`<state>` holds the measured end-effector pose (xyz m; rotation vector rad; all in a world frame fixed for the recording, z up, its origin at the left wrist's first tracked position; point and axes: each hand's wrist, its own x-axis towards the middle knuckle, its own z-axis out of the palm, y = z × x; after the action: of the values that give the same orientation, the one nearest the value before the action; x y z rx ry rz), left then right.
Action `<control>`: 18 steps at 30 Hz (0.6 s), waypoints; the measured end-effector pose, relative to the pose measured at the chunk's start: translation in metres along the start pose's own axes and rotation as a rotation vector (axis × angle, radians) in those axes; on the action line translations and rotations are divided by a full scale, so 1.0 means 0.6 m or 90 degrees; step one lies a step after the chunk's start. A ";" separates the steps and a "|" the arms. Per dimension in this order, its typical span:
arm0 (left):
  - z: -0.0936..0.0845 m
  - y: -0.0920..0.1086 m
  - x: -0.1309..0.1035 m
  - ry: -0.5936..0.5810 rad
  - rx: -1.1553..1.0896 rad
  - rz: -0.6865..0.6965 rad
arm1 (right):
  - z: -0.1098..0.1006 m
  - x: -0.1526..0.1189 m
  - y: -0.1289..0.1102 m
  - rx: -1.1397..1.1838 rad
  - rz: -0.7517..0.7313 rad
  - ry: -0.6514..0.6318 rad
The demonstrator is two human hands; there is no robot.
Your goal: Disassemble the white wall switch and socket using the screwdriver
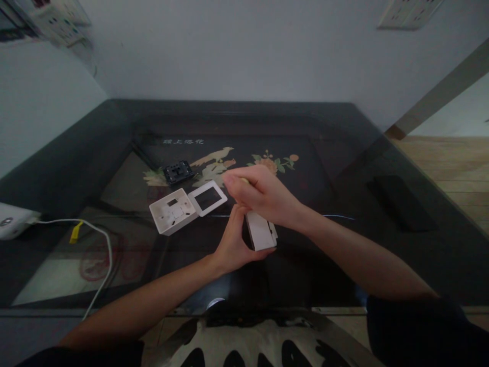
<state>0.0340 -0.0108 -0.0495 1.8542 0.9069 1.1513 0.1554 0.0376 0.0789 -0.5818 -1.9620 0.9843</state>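
My left hand [234, 242] is closed around a white rectangular switch module [262, 233], thumb along its near edge and fingers at its far end. A small tab sticks out on the module's right side. Just above it, my right hand [263, 193] makes a fist around a tool with a yellow-green end [245, 180]; most of that tool is hidden, and I cannot tell whether its tip touches the module. Left of my hands, an open white wall box [172, 212] lies against a white frame [223, 199]. Behind them sits a black mounting plate [179, 172].
The dark glossy tabletop [324, 270] bears a printed bird and flowers [267, 164]. At left, a white device [15, 220] trails a white cable [109, 244] with a yellow tag [76, 232]. A wall [229, 51] stands behind the table, with sockets [408, 12] upper right.
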 end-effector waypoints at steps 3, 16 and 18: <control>0.000 -0.005 0.000 -0.025 -0.010 -0.003 | -0.012 -0.005 0.015 0.099 0.056 0.066; 0.002 -0.002 0.000 -0.028 -0.011 -0.021 | -0.010 -0.007 0.011 0.073 0.019 -0.017; 0.001 -0.002 -0.002 -0.010 0.001 -0.041 | 0.001 0.003 0.001 0.017 -0.004 -0.083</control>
<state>0.0341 -0.0112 -0.0513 1.8191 0.9518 1.0952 0.1540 0.0392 0.0793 -0.5074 -2.0603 1.0661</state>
